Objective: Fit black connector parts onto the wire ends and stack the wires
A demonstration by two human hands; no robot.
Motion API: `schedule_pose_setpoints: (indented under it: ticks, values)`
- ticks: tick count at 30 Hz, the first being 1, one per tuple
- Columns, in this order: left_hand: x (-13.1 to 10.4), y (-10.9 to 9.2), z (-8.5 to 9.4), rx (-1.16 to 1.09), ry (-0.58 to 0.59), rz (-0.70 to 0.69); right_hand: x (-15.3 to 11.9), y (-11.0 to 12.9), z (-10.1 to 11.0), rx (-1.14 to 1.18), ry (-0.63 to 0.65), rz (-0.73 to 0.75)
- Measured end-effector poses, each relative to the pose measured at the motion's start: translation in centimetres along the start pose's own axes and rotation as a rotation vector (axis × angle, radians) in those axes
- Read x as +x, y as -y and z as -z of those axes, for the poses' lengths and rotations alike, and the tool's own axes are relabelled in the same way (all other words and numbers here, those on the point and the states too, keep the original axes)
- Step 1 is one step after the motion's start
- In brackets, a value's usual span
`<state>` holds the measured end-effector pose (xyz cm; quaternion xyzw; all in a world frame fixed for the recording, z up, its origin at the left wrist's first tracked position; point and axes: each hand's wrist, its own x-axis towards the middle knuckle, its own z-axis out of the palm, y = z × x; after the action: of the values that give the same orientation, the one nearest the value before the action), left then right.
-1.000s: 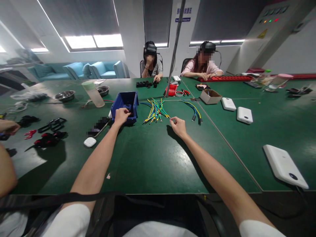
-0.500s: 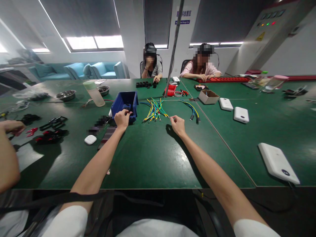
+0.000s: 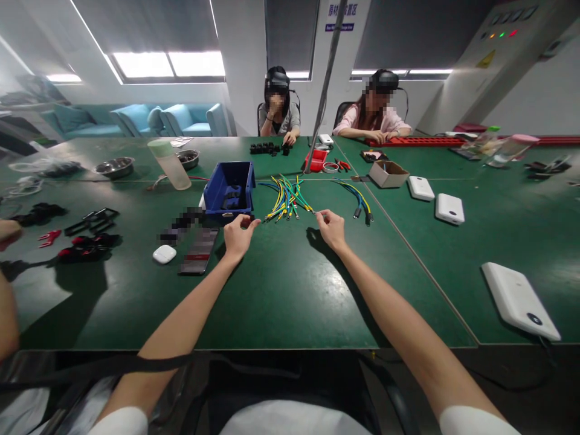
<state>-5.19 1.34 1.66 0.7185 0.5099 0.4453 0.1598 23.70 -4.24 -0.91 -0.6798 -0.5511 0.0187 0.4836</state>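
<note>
Lug-ended wires [image 3: 287, 196] — green, yellow, blue — lie in a crossed pile mid-table, between the hands. Left to right: blue parts bin [image 3: 251, 186] has dark pieces in it, and the left hand [image 3: 238, 237] is now out of it, just off its front right corner. Thumb and fingertips nearly together; can't tell if anything small is pinched. Right hand [image 3: 332, 229] hasn't shifted — fingertips closed at a green wire's end. Second wire bundle [image 3: 354, 194] untouched beyond it. My read: bin reach over, left hand free to work by the pile.
</note>
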Motion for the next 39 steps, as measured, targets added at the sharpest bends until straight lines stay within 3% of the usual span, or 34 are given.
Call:
schedule_pose_setpoints:
  ticks: [4,8,16,22,30,39]
  values:
    - [-1.6,0.0,-0.9,0.017,0.132,-0.052,-0.1,0.3,-0.1,-0.002,0.018,0.021]
    - [-1.7,0.2,-1.2,0.065,0.176,-0.061,1.0,0.9,-0.5,-0.027,0.073,0.038]
    - [-1.6,0.7,-0.9,0.103,0.204,-0.077,7.3,3.1,-3.3,-0.170,0.351,-0.011]
    - [-2.1,0.1,-0.8,0.159,0.266,-0.168,10.5,4.4,-6.0,-0.337,0.563,-0.152]
    - [-2.3,0.0,-0.8,0.189,0.316,-0.221,11.4,5.3,-8.4,-0.438,0.680,-0.229]
    - [-2.4,-0.3,-0.6,0.210,0.364,-0.231,11.3,4.1,-9.7,-0.351,0.728,-0.298]
